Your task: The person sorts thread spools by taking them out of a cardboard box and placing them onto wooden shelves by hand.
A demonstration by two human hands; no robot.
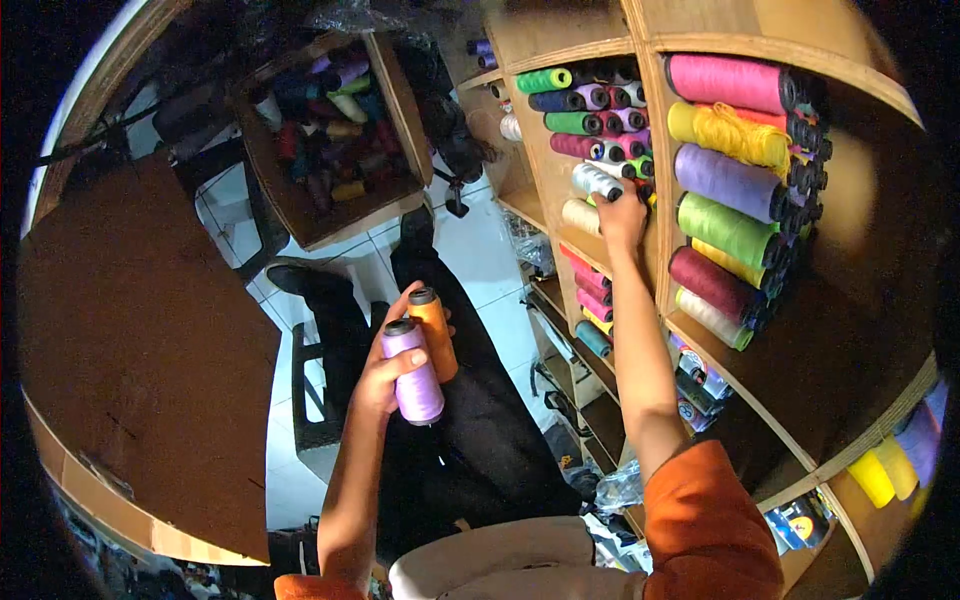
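My left hand [382, 378] is over my lap, its fingers wrapped round two thread spools. One is a lilac thread spool [416, 390] with a dark top, tilted under my thumb; behind it stands an orange thread spool [433, 338]. My right hand [622, 218] reaches into a wooden shelf compartment, closed at the end of a white thread spool [594, 180]; some fingertips are hidden. Just below that lies a cream thread spool [581, 216]. Green, navy and maroon spools are stacked above it in the same compartment.
The wooden shelf [655, 150] has a neighbouring compartment of larger spools, including a pink spool [725, 83]. A box [405, 120] of mixed spools stands ahead on the tiled floor. On the left is a brown tabletop [140, 370]. Plastic-wrapped items fill lower shelves.
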